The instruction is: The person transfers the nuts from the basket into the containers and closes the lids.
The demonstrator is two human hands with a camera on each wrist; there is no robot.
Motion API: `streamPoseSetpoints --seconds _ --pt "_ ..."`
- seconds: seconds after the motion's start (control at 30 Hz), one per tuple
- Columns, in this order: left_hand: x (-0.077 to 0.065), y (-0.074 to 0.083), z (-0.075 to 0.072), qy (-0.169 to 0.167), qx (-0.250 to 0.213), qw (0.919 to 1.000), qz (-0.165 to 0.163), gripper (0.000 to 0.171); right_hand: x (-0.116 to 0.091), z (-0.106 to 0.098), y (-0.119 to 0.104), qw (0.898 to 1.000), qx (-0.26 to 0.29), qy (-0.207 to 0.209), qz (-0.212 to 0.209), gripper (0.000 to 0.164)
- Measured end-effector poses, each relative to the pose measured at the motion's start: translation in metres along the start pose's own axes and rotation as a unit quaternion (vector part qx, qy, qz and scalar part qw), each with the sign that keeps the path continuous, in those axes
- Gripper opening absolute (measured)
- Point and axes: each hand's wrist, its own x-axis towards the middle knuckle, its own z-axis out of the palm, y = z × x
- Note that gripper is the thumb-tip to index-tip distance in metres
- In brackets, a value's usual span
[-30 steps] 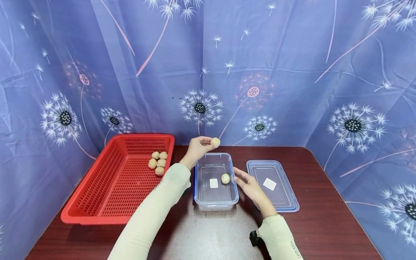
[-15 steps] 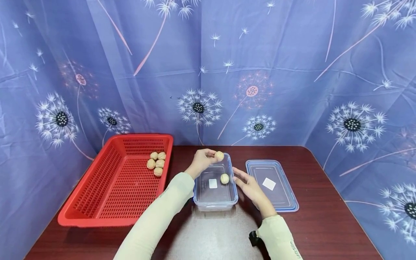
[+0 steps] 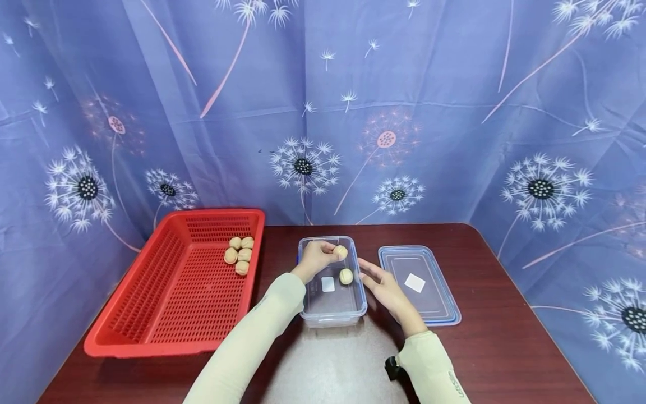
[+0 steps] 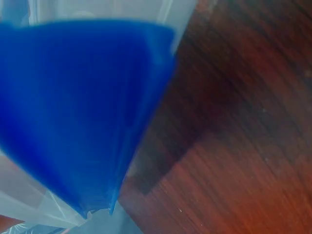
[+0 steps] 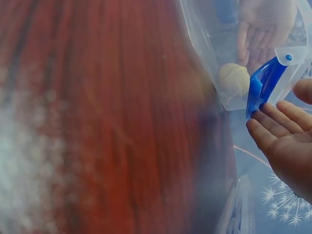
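My left hand [image 3: 315,259] pinches a walnut [image 3: 341,252] between thumb and fingers, over the far half of a clear plastic food container [image 3: 333,321]. Inside that container, by its right wall, lies another walnut [image 3: 346,276]. My right hand [image 3: 388,289] stays at the container's right side with fingers fairly straight. In the right wrist view its fingertips [image 5: 263,108] meet a blue latch [image 5: 267,83], and the left hand shows through the clear wall. A blue latch [image 4: 83,97] fills much of the left wrist view, where the left hand is hidden.
A red plastic basket [image 3: 187,306] stands at the left, with several walnuts [image 3: 230,256] near its right wall. To the right lies the clear, blue-edged lid [image 3: 429,294] on the dark wooden table [image 3: 504,336]. A blue dandelion-print curtain [image 3: 444,112] hangs behind.
My left hand has come nearer and lower with the walnut, from beyond the container's far rim to over its inside. The right hand has stayed beside the container. The head view has shifted slightly.
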Motion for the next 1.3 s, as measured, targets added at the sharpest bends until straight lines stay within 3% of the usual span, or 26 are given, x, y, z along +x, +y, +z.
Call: streamPoseSetpoints --seconds 0.27,0.57,0.77,0.93,1.07,1.3 --pt "0.001 -0.003 0.001 -0.01 0.013 0.9999 -0.001 0.029 0.0 0.0 0.001 1.0 0.007 -0.005 -0.005 0.047" --pt "0.001 0.004 -0.008 -0.005 0.01 0.9999 -0.006 0.034 -0.017 0.004 -0.033 1.0 0.003 -0.014 0.003 0.046" --pt "0.006 0.018 -0.02 0.015 0.016 0.9997 0.013 0.031 -0.018 0.003 -0.034 1.0 -0.005 -0.012 0.001 0.046" --pt "0.01 0.032 -0.033 0.01 -0.009 0.9999 0.01 0.03 -0.01 0.001 -0.02 1.0 -0.005 -0.009 -0.001 0.046" --pt "0.011 0.048 -0.046 0.012 -0.016 0.9998 0.009 0.032 -0.003 0.001 -0.007 1.0 -0.001 -0.005 -0.001 0.047" --pt "0.015 0.066 -0.075 0.009 -0.049 0.9987 0.008 0.034 -0.001 0.001 -0.005 1.0 -0.004 -0.007 0.001 0.047"
